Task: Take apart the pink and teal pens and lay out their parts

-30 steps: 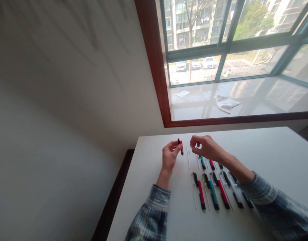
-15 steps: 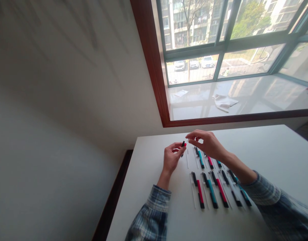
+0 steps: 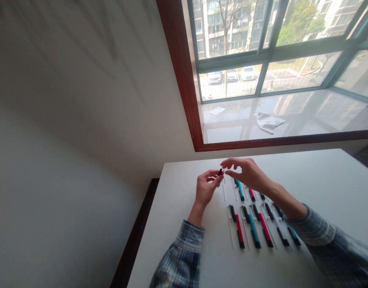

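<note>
Table check: pen pinched in left hand

Pen held above the table's near end, long axis tilted, dark end upward. Left hand closed on it. Right hand half-open, just beside it; grip cannot be told. Pen parts lie in rows below.

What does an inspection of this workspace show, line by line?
Surface: white table, two rows of parts laid on it.
Job's things: red pen parts and teal pen parts, thin white rods beside them.
Clutter: cloth and paper on the window sill.
Hands: left hand pinches a black and red piece; right hand is beside it, hold unclear.
Cables: nothing seen.
Surroundings: wall at left, window ahead, parked cars outside.
</note>
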Available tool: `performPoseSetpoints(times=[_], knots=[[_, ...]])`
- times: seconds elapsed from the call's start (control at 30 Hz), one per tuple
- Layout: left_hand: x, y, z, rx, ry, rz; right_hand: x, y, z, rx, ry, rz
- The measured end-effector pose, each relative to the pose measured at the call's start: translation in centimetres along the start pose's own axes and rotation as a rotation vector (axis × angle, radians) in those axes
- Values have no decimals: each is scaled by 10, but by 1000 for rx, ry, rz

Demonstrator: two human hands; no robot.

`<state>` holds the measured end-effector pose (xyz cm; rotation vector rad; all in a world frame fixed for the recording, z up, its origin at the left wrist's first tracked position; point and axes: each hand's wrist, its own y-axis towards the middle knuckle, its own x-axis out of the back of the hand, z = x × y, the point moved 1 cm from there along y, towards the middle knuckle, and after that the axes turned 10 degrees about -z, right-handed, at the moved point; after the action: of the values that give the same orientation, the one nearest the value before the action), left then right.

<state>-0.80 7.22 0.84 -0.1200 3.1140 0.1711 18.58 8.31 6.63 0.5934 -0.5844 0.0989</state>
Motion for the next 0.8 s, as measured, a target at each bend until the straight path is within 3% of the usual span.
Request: performPoseSetpoints(times=[0.47,0.8], knots=[[2,0,-9,112,-265,-127,2,0,4,57,-104,30],[2,3,-4,33,-150,-136,1,0,5,40,-108,-32]])
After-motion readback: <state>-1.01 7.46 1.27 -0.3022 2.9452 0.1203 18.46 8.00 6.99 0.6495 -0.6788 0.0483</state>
